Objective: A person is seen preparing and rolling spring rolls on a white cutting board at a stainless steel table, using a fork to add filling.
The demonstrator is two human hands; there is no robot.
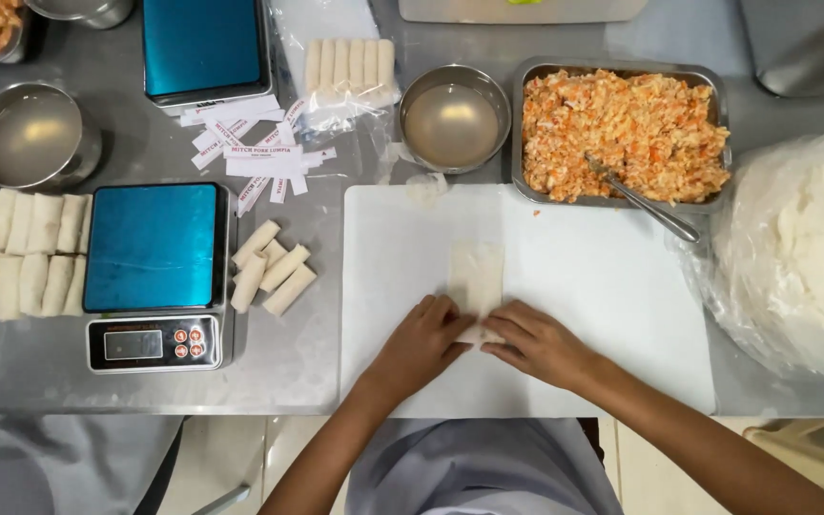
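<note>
White board (603, 315), my left hand (420, 341) and right hand (538, 341) both pinching the wrapper (476, 277), filling tray (622, 133) at one o'clock, scale (154, 277) at nine

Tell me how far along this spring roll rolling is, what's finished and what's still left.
Done: five loose rolls lie beside the blue scale, with more lined up left of it and a bagged row above. In hand: the left hand and right hand are rolling one wrapper on the white board. Left: the filling tray is still heaped, and the wrapper stack looks thick.
</note>
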